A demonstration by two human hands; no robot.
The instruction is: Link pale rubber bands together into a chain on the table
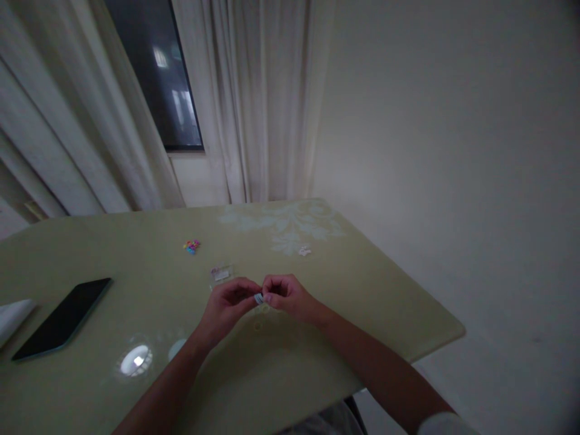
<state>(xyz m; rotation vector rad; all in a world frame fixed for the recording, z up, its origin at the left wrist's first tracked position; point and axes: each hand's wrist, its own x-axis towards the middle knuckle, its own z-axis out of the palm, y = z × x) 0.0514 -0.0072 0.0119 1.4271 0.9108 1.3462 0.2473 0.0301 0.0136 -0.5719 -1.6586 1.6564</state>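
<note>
My left hand point(232, 299) and my right hand point(289, 296) meet above the near middle of the table, fingertips pinched together. Between them is a small pale-blue and white banded piece point(258, 298), mostly covered by the fingers, so its kind is unclear. Both hands are closed on it. Just below the fingertips show faint yellowish rings point(258, 327), too dim to name. Behind my left hand lies a small clear plastic packet point(222, 274) with a white label.
A pile of small colourful pieces point(191, 246) lies farther back on the glossy table point(149, 254), with small white pieces point(304, 251) to the right. At left are a dark tablet point(63, 319) and a white object point(14, 317). A wall point(453, 151) borders the right side.
</note>
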